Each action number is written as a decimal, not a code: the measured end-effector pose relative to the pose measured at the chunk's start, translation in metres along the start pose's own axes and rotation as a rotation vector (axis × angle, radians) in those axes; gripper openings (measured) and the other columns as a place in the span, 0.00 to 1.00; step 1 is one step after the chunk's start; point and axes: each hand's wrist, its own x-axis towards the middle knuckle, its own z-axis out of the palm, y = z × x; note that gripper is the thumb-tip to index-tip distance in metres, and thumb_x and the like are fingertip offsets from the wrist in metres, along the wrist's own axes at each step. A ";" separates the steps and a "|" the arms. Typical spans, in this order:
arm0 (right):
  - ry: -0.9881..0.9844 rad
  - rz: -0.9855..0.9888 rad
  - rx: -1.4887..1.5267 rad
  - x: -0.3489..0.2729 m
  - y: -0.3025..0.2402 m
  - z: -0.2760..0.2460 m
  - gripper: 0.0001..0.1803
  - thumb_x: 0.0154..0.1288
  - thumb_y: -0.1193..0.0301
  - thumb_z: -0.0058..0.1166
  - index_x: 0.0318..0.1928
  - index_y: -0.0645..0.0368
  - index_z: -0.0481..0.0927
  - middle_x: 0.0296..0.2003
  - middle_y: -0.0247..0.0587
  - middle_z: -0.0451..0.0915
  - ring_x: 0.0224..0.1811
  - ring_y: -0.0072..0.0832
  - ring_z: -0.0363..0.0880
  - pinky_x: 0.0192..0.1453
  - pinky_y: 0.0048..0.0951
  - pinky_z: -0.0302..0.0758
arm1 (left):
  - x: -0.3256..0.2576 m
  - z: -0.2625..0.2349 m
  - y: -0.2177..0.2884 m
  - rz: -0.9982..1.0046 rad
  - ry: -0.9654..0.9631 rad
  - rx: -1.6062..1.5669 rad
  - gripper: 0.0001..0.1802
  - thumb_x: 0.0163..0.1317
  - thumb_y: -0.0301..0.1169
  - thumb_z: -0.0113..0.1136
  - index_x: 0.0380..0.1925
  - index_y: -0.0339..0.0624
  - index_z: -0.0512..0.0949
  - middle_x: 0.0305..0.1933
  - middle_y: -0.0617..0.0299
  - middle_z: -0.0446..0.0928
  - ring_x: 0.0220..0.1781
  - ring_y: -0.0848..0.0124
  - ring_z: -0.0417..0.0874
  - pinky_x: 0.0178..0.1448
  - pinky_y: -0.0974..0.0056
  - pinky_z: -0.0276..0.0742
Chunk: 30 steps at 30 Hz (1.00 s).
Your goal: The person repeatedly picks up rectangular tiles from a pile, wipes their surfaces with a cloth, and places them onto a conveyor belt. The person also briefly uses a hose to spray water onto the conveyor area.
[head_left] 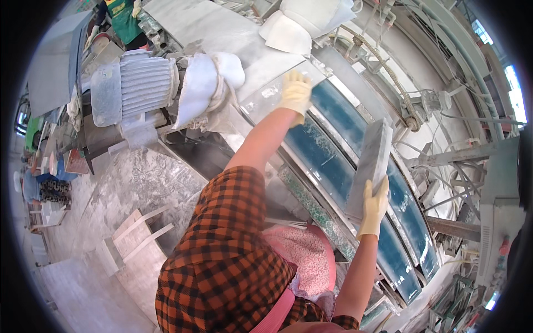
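Both my hands wear cream rubber gloves. My right hand grips a grey stone slab by its right edge, thumb and fingers visible there. The slab is tilted up on edge over a conveyor with dark blue belts. Reaching far ahead, my left hand rests with fingers extended at the edge of a pale, wet-looking slab at the conveyor's far end. It appears to hold nothing, though its palm side is hidden.
A ribbed motor with pale covers stands left of the conveyor. White covers sit over the machine ahead. A wooden stool lies on the dusty floor at left. Metal frames and pipes line the right. Another person in a green apron stands far left.
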 end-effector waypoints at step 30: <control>-0.141 0.172 -0.033 0.002 -0.014 -0.022 0.50 0.62 0.39 0.54 0.73 0.63 0.59 0.59 0.65 0.75 0.57 0.55 0.78 0.60 0.45 0.74 | -0.083 -0.036 0.163 -0.246 -0.597 -1.329 0.22 0.66 0.37 0.53 0.48 0.26 0.77 0.41 0.45 0.82 0.41 0.60 0.85 0.46 0.58 0.81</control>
